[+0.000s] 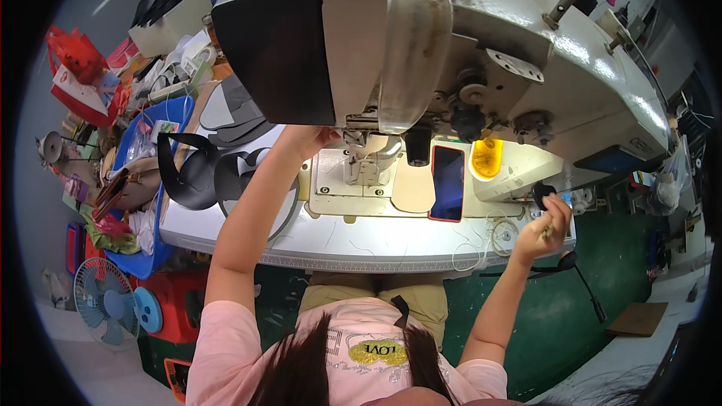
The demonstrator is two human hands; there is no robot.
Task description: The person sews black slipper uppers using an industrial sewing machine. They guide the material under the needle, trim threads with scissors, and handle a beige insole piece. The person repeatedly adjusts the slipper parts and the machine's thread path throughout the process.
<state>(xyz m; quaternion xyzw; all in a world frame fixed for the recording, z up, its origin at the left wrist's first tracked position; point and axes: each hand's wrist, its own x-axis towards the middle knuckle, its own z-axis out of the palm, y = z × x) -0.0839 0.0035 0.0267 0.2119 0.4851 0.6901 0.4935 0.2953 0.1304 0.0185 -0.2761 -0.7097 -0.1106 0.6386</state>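
From the head view, we look down at a big white and black metal sewing machine [587,53], with a small shiny metal needle post [368,171] standing up from its pale flat plate [346,200]. Our left hand [307,140] is much nearer to it. The post is just to the right of our left fingers and a bit closer to our body, and its long side goes up and down. Our left fingers are bent, but the machine's head hides the tips, so we cannot tell if they pinch anything. Our right hand [547,227] is well apart, out by the right end of the table. Its fingers are curled, right beside a round black knob [542,192]. We cannot tell if they touch it, or what the tiny yellowish bit in that hand is. Between the post and our right hand lies a dark flat phone with a red edge [447,180], its long side pointing toward us. Flat black bendy pieces [197,179] lie left of our left arm.
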